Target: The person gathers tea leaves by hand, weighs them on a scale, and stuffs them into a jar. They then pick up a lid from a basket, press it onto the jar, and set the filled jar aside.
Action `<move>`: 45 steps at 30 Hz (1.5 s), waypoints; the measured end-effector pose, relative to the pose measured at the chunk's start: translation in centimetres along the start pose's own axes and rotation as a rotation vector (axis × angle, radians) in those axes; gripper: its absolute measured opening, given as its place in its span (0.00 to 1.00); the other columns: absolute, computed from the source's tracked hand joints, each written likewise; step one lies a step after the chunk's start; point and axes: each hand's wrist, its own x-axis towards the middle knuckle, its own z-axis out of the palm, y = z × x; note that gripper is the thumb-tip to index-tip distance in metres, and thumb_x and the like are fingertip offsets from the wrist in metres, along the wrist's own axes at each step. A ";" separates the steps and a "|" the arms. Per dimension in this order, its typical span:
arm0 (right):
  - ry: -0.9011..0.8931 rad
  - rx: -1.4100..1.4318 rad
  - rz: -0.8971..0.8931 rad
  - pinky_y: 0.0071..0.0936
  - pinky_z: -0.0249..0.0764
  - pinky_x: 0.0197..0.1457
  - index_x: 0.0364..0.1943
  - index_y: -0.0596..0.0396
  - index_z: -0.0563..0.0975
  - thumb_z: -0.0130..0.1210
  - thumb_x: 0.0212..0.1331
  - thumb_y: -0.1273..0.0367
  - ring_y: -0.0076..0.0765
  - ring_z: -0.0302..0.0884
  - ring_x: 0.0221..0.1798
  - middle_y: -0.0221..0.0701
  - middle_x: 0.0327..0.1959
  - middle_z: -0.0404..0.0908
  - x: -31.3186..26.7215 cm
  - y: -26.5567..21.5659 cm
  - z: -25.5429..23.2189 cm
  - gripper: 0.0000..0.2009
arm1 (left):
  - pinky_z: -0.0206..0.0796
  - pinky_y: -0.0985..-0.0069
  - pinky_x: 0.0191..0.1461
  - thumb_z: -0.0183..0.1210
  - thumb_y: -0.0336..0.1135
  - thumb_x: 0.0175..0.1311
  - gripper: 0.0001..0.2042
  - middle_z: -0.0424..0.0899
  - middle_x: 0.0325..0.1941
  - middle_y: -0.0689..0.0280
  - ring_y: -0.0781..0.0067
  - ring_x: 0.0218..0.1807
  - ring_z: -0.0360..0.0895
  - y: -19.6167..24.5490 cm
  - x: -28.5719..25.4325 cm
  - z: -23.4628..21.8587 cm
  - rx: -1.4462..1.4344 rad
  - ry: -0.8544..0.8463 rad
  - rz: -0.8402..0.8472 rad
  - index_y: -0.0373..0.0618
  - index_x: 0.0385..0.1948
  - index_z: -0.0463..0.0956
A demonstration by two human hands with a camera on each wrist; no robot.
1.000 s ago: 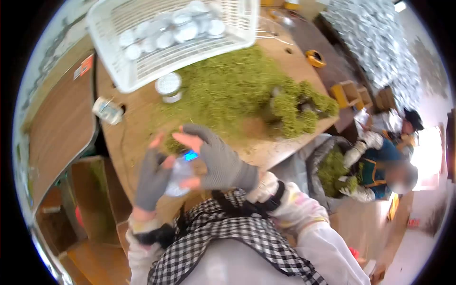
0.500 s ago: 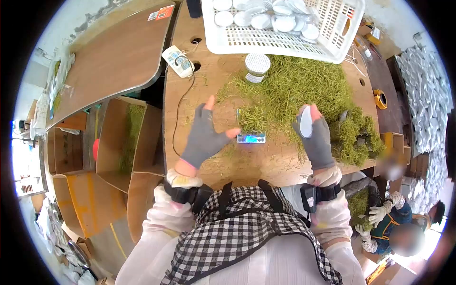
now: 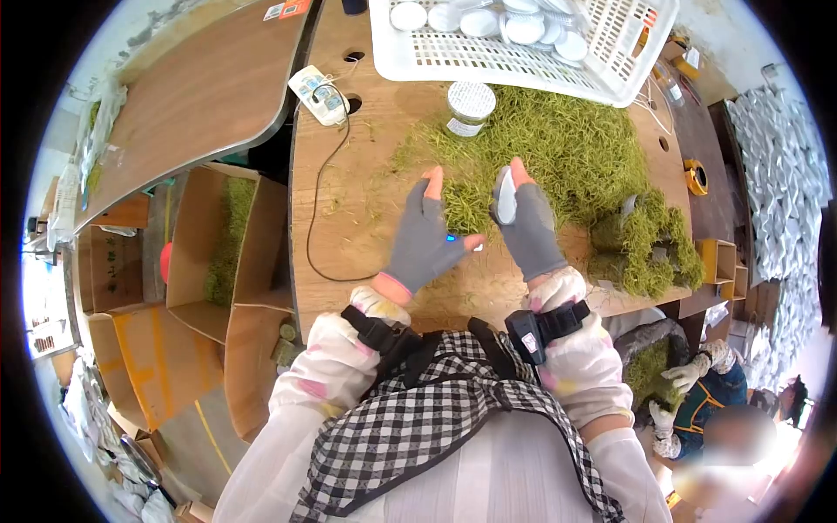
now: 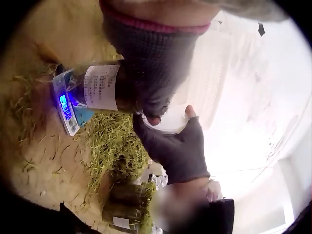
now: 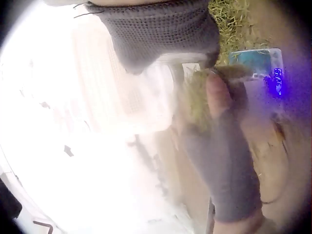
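Note:
My left hand (image 3: 427,242) grips a clear jar of green moss, its label (image 4: 101,87) plain in the left wrist view; the moss inside (image 5: 196,97) shows in the right wrist view. To its right, my right hand (image 3: 530,234) holds a white lid (image 3: 506,199) on edge. In the left wrist view the lid (image 4: 168,123) is close to the jar's end; whether they touch, I cannot tell. A small scale with a lit blue display (image 4: 65,106) is beside the jar, mostly hidden by my left hand in the head view.
A moss pile (image 3: 567,157) spreads behind my hands, near a closed jar (image 3: 471,103) and a white basket (image 3: 523,74) of lids. Moss-covered jars (image 3: 645,248) stand right. A power strip (image 3: 318,94) lies left; another person (image 3: 706,392) works at lower right.
My hands have come together: the left has moved right and closed round the jar, and the right has brought the lid leftward. The view has shifted slightly.

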 end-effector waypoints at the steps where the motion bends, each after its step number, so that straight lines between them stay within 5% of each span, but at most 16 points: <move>1: 0.018 -0.032 -0.011 0.23 0.69 0.44 0.49 0.52 0.75 0.49 0.77 0.58 0.22 0.70 0.39 0.22 0.36 0.73 0.3 0.4 0.2 0.13 | 0.60 0.52 0.74 0.76 0.49 0.53 0.55 0.62 0.71 0.37 0.36 0.71 0.64 0.0 0.1 0.2 0.002 0.021 0.016 0.34 0.76 0.48; 8: 0.151 -0.444 -0.061 0.21 0.68 0.45 0.53 0.55 0.77 0.58 0.73 0.55 0.20 0.69 0.41 0.23 0.41 0.75 0.6 0.9 2.2 0.18 | 0.63 0.55 0.73 0.71 0.41 0.62 0.36 0.66 0.71 0.43 0.41 0.72 0.65 -0.7 0.1 1.6 0.091 0.060 0.106 0.42 0.70 0.64; 12: 0.109 -0.722 -0.079 0.23 0.70 0.56 0.57 0.60 0.76 0.61 0.71 0.56 0.22 0.72 0.49 0.28 0.48 0.78 0.2 0.5 3.9 0.22 | 0.64 0.54 0.72 0.71 0.41 0.62 0.37 0.64 0.73 0.43 0.39 0.73 0.63 -1.1 0.1 1.6 0.084 0.057 0.091 0.44 0.71 0.63; 13: 0.074 -0.829 -0.206 0.25 0.75 0.52 0.59 0.62 0.75 0.64 0.68 0.55 0.24 0.76 0.47 0.34 0.50 0.78 1.3 1.4 3.2 0.26 | 0.62 0.54 0.73 0.72 0.43 0.60 0.40 0.62 0.73 0.42 0.39 0.74 0.63 -0.7 0.1 1.1 0.045 0.064 0.077 0.44 0.73 0.61; 18: 0.021 -0.589 -0.117 0.30 0.75 0.55 0.60 0.62 0.74 0.67 0.64 0.53 0.32 0.77 0.52 0.42 0.56 0.75 1.9 0.9 2.0 0.30 | 0.57 0.53 0.77 0.77 0.50 0.52 0.53 0.58 0.75 0.41 0.40 0.75 0.60 0.2 -0.6 -1.7 -0.154 0.187 0.016 0.41 0.77 0.53; 21: -0.026 -1.077 -0.370 0.39 0.75 0.60 0.63 0.60 0.72 0.68 0.63 0.53 0.47 0.76 0.57 0.50 0.61 0.71 1.3 0.9 2.5 0.32 | 0.60 0.50 0.75 0.82 0.51 0.42 0.66 0.57 0.75 0.40 0.33 0.75 0.59 -1.6 -2.2 -1.7 -0.119 0.124 -0.027 0.41 0.79 0.40; 23: -0.067 -1.190 -0.424 0.42 0.74 0.62 0.64 0.60 0.72 0.68 0.62 0.53 0.52 0.75 0.58 0.52 0.60 0.71 0.5 0.9 3.9 0.33 | 0.57 0.56 0.77 0.80 0.51 0.47 0.58 0.60 0.74 0.42 0.42 0.74 0.63 -2.4 -2.9 -1.2 -0.150 -0.009 -0.186 0.37 0.77 0.50; 26: -0.159 -1.351 -0.630 0.48 0.73 0.63 0.65 0.57 0.72 0.70 0.58 0.53 0.61 0.72 0.60 0.52 0.58 0.71 0.1 1.8 4.7 0.35 | 0.63 0.58 0.73 0.78 0.44 0.50 0.52 0.63 0.72 0.42 0.40 0.71 0.67 -3.5 -2.9 0.5 -0.189 -0.118 -0.272 0.38 0.75 0.53; 28: -0.361 -1.730 -0.683 0.50 0.73 0.61 0.66 0.54 0.72 0.70 0.54 0.52 0.61 0.71 0.61 0.50 0.59 0.71 -0.7 1.3 5.8 0.37 | 0.64 0.59 0.72 0.76 0.43 0.52 0.48 0.66 0.70 0.43 0.42 0.70 0.68 -3.6 -2.5 0.9 -0.279 -0.110 -0.300 0.37 0.73 0.57; 33: -0.486 -1.706 -0.827 0.52 0.73 0.60 0.67 0.50 0.72 0.70 0.53 0.55 0.62 0.70 0.59 0.47 0.60 0.70 -0.5 1.0 5.2 0.36 | 0.65 0.59 0.70 0.71 0.44 0.57 0.41 0.72 0.65 0.45 0.43 0.67 0.71 -4.2 -2.9 0.5 -0.309 -0.080 -0.301 0.36 0.71 0.62; 35: -0.627 -1.704 -0.692 0.52 0.73 0.63 0.68 0.50 0.71 0.70 0.54 0.58 0.63 0.69 0.61 0.47 0.61 0.69 -0.1 0.5 4.6 0.36 | 0.64 0.58 0.71 0.69 0.45 0.60 0.39 0.73 0.65 0.47 0.46 0.67 0.72 -4.5 -2.9 -0.3 -0.289 -0.134 -0.245 0.36 0.71 0.62; 39: -0.615 -1.661 -0.618 0.50 0.72 0.65 0.69 0.52 0.69 0.69 0.55 0.60 0.62 0.68 0.64 0.48 0.63 0.68 0.2 0.1 4.4 0.36 | 0.68 0.61 0.69 0.64 0.43 0.67 0.33 0.73 0.67 0.51 0.54 0.65 0.76 -5.4 -3.2 -3.2 -0.299 -0.076 -0.265 0.38 0.70 0.64; 41: -0.457 -1.198 -0.468 0.46 0.70 0.68 0.71 0.52 0.65 0.69 0.56 0.63 0.59 0.67 0.66 0.49 0.63 0.66 -1.6 -0.5 5.9 0.37 | 0.71 0.68 0.65 0.60 0.41 0.73 0.26 0.74 0.66 0.56 0.63 0.62 0.78 -2.4 -2.0 -6.4 -1.444 0.128 -0.826 0.40 0.68 0.68; 42: -0.469 -1.199 -0.465 0.46 0.70 0.68 0.71 0.52 0.65 0.69 0.56 0.63 0.59 0.67 0.66 0.49 0.63 0.66 -2.4 -0.5 6.7 0.37 | 0.71 0.68 0.65 0.60 0.41 0.73 0.26 0.74 0.66 0.56 0.63 0.62 0.78 -2.2 -2.3 -6.5 -1.446 0.141 -0.827 0.40 0.68 0.68; 44: -0.397 -1.090 -0.632 0.42 0.68 0.70 0.72 0.52 0.63 0.69 0.56 0.64 0.53 0.68 0.65 0.48 0.63 0.65 -3.7 -0.4 7.9 0.38 | 0.70 0.71 0.66 0.53 0.41 0.78 0.23 0.76 0.62 0.57 0.68 0.65 0.74 -1.5 -2.6 -6.8 -0.967 -0.044 -0.344 0.37 0.67 0.65; 45: -0.389 -1.089 -0.641 0.42 0.68 0.70 0.72 0.52 0.63 0.69 0.56 0.64 0.53 0.68 0.65 0.48 0.63 0.65 -3.8 -0.4 7.8 0.38 | 0.70 0.71 0.66 0.53 0.41 0.78 0.23 0.76 0.62 0.57 0.68 0.65 0.74 -0.3 -2.3 -6.8 -0.965 -0.050 -0.335 0.37 0.67 0.65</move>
